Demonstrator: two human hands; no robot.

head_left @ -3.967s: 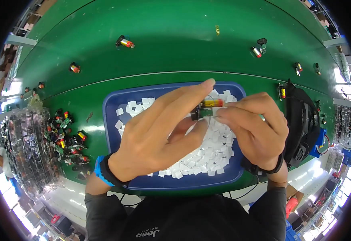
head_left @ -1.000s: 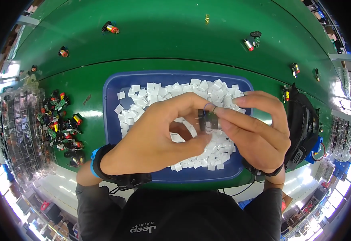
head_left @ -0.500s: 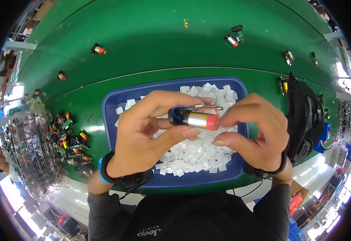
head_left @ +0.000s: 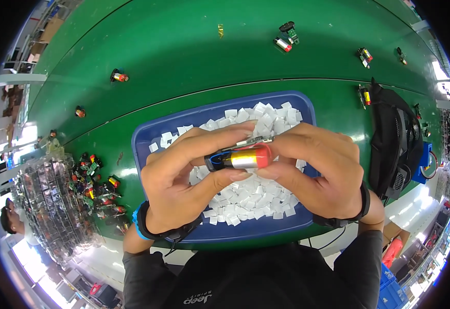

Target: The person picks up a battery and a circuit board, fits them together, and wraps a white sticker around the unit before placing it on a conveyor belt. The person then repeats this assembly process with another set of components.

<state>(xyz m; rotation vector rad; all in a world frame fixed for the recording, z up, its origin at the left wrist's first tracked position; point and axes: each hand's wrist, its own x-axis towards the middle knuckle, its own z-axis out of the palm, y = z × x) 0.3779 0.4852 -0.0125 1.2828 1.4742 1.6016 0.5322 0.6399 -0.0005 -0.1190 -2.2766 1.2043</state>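
Observation:
Over a blue tray (head_left: 143, 135) of small white square pieces (head_left: 256, 198), both my hands hold a battery assembly. It is a silver and yellow cylindrical battery (head_left: 243, 159) with a red end, a black holder at its left and a blue wire. A small circuit board (head_left: 256, 140) runs along its far side. My left hand (head_left: 181, 177) is closed round the black holder, thumb on the near side. My right hand (head_left: 320, 172) pinches the red end between thumb and fingers. Its fingertips partly hide that end.
Several similar battery assemblies lie on the green table (head_left: 184, 56), with a heap of them (head_left: 93, 180) at left. Beside it stands a stack of clear trays (head_left: 50, 198). A black bag (head_left: 395, 139) is at right. A person (head_left: 14, 219) shows at far left.
My right hand has moved left and closed on the red end; before, its thumb and fingers were apart beside it. My left hand still holds the assembly. The view has shifted slightly.

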